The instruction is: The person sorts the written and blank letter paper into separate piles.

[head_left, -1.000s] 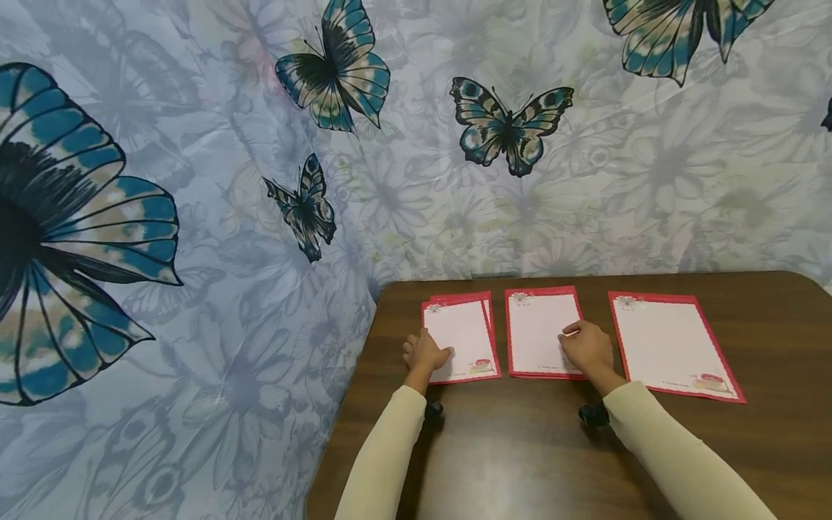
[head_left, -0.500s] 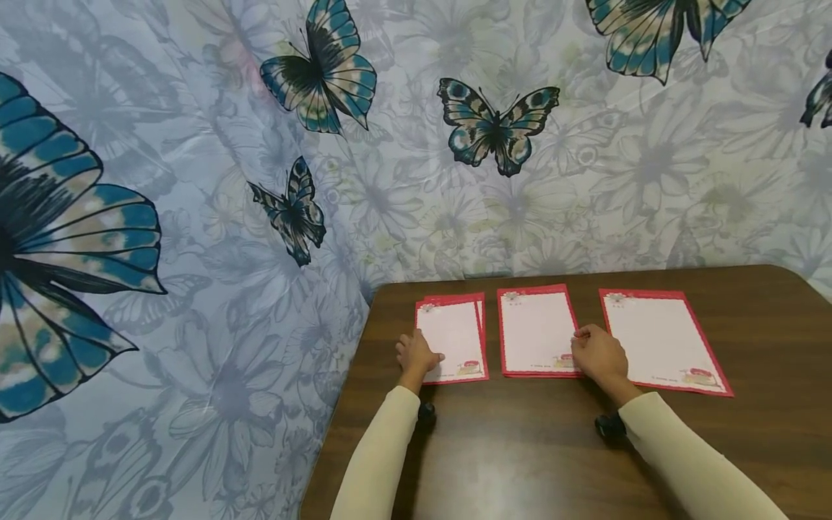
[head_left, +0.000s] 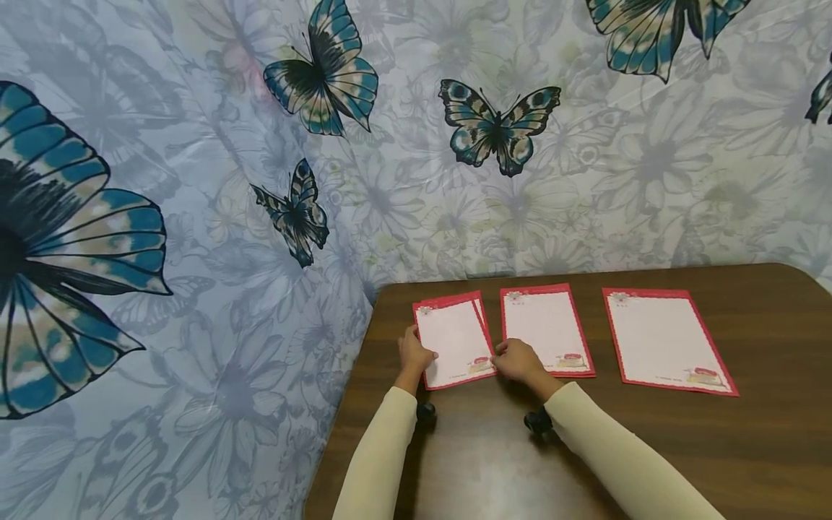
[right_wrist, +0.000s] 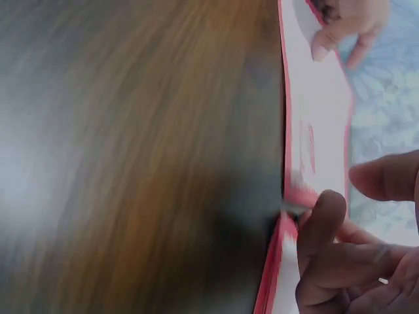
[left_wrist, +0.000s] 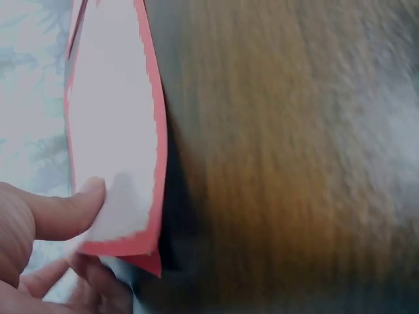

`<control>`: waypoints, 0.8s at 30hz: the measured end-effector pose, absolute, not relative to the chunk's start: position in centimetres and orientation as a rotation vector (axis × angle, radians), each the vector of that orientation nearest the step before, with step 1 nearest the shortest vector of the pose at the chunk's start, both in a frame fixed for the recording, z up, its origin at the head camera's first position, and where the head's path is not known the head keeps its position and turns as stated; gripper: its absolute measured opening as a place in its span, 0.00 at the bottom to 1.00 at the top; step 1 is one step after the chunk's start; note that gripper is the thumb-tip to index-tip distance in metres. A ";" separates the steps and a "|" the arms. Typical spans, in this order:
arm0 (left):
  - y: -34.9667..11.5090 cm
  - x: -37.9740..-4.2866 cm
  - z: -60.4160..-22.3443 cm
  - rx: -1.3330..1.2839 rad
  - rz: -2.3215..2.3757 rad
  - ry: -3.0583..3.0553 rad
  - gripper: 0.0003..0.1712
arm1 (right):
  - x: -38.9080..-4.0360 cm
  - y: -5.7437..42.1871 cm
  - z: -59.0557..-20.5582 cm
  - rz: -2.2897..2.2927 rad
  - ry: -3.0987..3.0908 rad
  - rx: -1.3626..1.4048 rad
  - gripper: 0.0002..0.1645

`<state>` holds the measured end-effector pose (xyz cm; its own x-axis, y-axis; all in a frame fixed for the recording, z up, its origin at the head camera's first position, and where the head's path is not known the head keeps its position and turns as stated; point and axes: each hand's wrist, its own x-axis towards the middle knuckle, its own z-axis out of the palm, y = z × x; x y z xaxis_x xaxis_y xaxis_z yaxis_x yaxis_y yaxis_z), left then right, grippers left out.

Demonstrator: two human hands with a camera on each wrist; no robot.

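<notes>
A white red-bordered sheet of paper lies tilted at the left of the table, over another like it. My left hand holds its left edge; in the left wrist view the thumb lies on top and fingers are under the lifted edge. At that sheet's lower right corner is my right hand. The right wrist view shows its thumb and bent forefinger parted beside the sheet's end. The right hand partly covers the lower left of the middle stack of sheets.
Another red-bordered sheet lies on the right of the brown wooden table. A cloth with butterflies hangs behind and to the left of the table.
My right hand has left the middle stack's right edge and moved left to the left sheet's corner. The left sheet has turned slightly, its lower edge nearer to me, with my left hand on it.
</notes>
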<state>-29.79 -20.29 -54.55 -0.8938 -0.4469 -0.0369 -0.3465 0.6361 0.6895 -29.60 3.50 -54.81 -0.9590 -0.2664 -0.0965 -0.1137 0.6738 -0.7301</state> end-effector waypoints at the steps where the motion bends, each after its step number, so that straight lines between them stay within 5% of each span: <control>1: -20.4 -29.8 -54.6 0.644 -1.135 -2.688 0.51 | -29.6 3.1 -54.8 -1.143 2.693 -0.291 0.23; 12: -21.4 -30.9 -54.6 0.564 -1.269 -2.497 0.14 | -30.5 2.6 -54.4 -1.121 2.705 -0.214 0.26; 24: -21.5 -30.6 -54.2 0.632 -1.388 -2.468 0.14 | -30.9 1.2 -55.5 -1.383 2.680 -0.038 0.14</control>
